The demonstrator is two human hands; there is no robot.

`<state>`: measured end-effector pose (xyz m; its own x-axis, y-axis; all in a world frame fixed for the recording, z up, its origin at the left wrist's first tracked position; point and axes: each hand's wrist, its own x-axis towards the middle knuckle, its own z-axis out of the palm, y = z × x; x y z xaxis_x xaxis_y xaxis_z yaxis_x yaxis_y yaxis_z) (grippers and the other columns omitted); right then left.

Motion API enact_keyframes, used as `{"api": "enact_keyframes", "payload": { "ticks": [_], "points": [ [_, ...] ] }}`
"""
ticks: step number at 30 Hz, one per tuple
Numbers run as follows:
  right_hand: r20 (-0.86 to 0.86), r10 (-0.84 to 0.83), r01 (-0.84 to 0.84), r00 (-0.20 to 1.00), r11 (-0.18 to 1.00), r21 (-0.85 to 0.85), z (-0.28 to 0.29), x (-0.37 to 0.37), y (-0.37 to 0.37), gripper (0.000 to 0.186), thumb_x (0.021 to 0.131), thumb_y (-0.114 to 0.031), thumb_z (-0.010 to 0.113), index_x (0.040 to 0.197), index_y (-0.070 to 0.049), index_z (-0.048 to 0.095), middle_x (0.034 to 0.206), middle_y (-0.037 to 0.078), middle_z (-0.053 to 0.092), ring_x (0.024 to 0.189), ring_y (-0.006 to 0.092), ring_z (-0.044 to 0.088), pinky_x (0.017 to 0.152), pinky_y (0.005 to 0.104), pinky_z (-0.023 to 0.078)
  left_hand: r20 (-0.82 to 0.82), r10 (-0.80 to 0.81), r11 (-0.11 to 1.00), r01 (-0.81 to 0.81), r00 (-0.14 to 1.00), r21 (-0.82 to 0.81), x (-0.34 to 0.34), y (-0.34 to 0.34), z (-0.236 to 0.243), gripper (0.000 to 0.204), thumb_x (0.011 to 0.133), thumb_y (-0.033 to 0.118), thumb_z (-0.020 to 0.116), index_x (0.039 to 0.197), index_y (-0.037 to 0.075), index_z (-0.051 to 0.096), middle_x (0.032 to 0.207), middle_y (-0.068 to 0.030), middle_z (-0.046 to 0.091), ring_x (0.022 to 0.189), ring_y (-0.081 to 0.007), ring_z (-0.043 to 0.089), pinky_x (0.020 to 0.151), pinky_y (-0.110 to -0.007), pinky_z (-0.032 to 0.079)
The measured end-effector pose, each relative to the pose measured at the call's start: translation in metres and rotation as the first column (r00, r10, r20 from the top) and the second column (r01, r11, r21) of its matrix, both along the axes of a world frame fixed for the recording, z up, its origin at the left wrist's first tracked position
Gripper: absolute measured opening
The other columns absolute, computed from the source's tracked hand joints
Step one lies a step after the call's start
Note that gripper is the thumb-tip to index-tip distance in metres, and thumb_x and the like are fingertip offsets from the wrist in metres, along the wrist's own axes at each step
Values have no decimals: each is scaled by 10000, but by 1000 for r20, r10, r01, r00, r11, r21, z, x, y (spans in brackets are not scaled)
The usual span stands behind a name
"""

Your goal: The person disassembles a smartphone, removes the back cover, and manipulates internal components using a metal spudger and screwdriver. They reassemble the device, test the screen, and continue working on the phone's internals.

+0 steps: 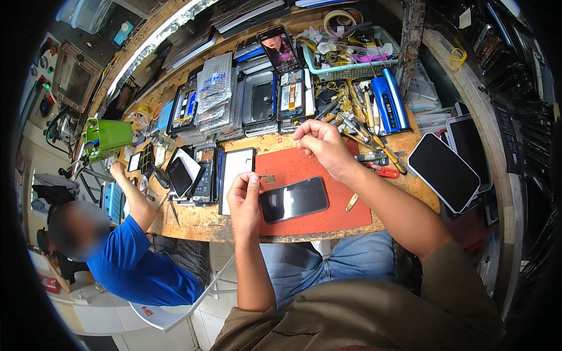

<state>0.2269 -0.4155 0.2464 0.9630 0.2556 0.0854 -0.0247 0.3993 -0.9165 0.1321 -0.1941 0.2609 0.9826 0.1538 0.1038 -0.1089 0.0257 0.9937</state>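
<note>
My left hand (243, 202) is closed at the left of the red mat (351, 216), pinching a small flat gold-coloured piece (267, 179) by its edge. Just below that piece, a smartphone (295, 200) with a dark glossy screen lies flat on the mat. Above the mat's far right part hangs my right hand (323, 143), its fingers curled and thumb pressed in. Anything between those fingertips is too small or hidden to make out.
Opened phones and tablets (260, 96) stand in stacks at the back. Screwdrivers and tools (374, 140) lie to the right, below a green basket (351, 67). Two tablets (445, 172) rest at the right edge. A person in blue (137, 257) sits at left.
</note>
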Motion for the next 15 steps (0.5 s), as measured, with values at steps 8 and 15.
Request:
{"api": "enact_keyframes", "payload": {
  "ticks": [8,15],
  "points": [
    [49,-42,45,998,997,-57,-3,-1,6,80,1054,-131,689,1081,-57,699,913,-32,677,789,38,590,705,231,499,6,73,997,-73,997,-28,-1,-7,-24,148,1096,164,680,1060,20,680,977,3,689,928,-80,646,872,-249,527],
    [24,-40,43,999,990,-131,-7,0,12,92,1084,-136,673,1080,-44,683,933,8,709,778,51,618,692,231,529,-15,84,996,-84,996,17,-3,-12,-24,142,1094,155,679,1056,19,681,977,-9,704,922,-90,660,872,-255,533]
  ]
}}
